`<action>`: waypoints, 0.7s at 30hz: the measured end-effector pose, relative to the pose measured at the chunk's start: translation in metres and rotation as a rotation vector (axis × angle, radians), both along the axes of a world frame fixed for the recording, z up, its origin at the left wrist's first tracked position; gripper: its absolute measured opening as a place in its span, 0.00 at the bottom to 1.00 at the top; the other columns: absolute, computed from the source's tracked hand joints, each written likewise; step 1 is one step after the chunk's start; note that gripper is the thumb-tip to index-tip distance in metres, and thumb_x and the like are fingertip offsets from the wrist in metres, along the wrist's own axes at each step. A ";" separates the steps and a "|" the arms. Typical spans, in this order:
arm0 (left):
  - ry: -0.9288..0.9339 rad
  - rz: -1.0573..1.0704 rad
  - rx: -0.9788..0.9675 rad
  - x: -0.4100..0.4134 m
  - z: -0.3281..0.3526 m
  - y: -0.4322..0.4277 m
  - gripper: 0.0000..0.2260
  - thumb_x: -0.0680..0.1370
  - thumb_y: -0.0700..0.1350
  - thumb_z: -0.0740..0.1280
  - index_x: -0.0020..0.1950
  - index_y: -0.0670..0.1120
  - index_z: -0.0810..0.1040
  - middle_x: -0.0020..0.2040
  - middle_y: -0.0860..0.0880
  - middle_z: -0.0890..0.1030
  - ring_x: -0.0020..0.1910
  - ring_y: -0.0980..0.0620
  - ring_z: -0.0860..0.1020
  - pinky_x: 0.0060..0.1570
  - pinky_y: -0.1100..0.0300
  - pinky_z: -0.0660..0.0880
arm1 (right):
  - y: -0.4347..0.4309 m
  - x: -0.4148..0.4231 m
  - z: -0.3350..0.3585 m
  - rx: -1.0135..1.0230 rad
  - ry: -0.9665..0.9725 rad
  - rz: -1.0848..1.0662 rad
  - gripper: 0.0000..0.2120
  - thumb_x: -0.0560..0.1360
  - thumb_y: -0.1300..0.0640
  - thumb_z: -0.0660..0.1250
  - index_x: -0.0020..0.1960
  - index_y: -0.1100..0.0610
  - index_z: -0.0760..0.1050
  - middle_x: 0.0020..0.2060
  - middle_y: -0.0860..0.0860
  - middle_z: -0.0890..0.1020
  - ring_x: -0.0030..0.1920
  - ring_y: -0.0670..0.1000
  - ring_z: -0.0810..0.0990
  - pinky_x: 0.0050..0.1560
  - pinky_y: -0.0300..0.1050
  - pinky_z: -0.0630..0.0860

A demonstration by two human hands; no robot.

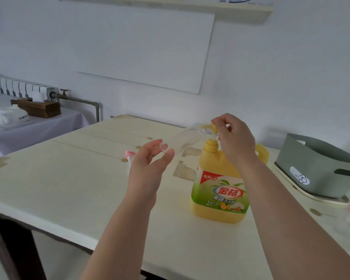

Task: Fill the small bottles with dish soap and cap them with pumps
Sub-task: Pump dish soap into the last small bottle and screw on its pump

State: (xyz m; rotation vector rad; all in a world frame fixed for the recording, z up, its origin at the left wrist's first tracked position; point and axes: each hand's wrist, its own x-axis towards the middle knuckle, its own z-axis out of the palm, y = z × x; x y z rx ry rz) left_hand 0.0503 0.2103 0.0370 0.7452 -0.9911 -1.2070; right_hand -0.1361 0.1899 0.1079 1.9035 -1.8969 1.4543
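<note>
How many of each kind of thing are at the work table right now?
Dish soap jug: 1
Small clear bottle, held in the left hand: 1
Pink pump: 1
Grey basket: 1
Total: 4. Blurred items at the right edge are not counted.

Dish soap jug (pixel 220 199), yellow, on the desk (pixel 69 178) right of centre. Front label (pixel 223 194):
- large red "金桔" in a white oval
- beneath it "果蔬洗洁精"
- lower left "3倍", the characters after it too small to read
- red banner at the top, white characters too blurred to read

Grey basket (pixel 319 168), far right: white sticker (pixel 300 177) with a flower-shaped mark, lettering illegible.
</note>
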 end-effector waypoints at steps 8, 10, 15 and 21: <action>-0.119 0.107 -0.055 0.005 0.002 0.004 0.14 0.71 0.42 0.74 0.54 0.53 0.78 0.53 0.53 0.83 0.45 0.60 0.82 0.50 0.63 0.72 | -0.008 0.001 -0.015 -0.143 0.156 -0.117 0.11 0.80 0.52 0.59 0.41 0.54 0.74 0.36 0.46 0.77 0.37 0.49 0.74 0.35 0.35 0.61; -0.148 0.127 -0.067 0.006 0.004 0.004 0.14 0.71 0.42 0.74 0.53 0.53 0.78 0.52 0.54 0.83 0.45 0.59 0.83 0.45 0.68 0.72 | -0.009 -0.001 -0.016 -0.147 0.165 -0.116 0.12 0.80 0.53 0.59 0.40 0.55 0.74 0.36 0.46 0.76 0.36 0.49 0.74 0.35 0.33 0.60; -0.144 0.102 -0.059 0.002 0.004 0.005 0.14 0.71 0.41 0.74 0.54 0.51 0.78 0.53 0.52 0.83 0.46 0.56 0.83 0.45 0.65 0.72 | -0.009 -0.001 -0.018 -0.175 0.138 -0.063 0.13 0.80 0.50 0.55 0.45 0.52 0.75 0.40 0.43 0.78 0.38 0.45 0.74 0.37 0.33 0.62; -0.106 0.105 -0.066 -0.005 0.004 0.010 0.13 0.71 0.42 0.73 0.53 0.52 0.78 0.53 0.55 0.82 0.46 0.57 0.83 0.43 0.68 0.72 | -0.003 -0.005 -0.007 -0.142 -0.020 0.073 0.08 0.81 0.50 0.58 0.46 0.48 0.73 0.35 0.42 0.77 0.36 0.43 0.75 0.38 0.40 0.69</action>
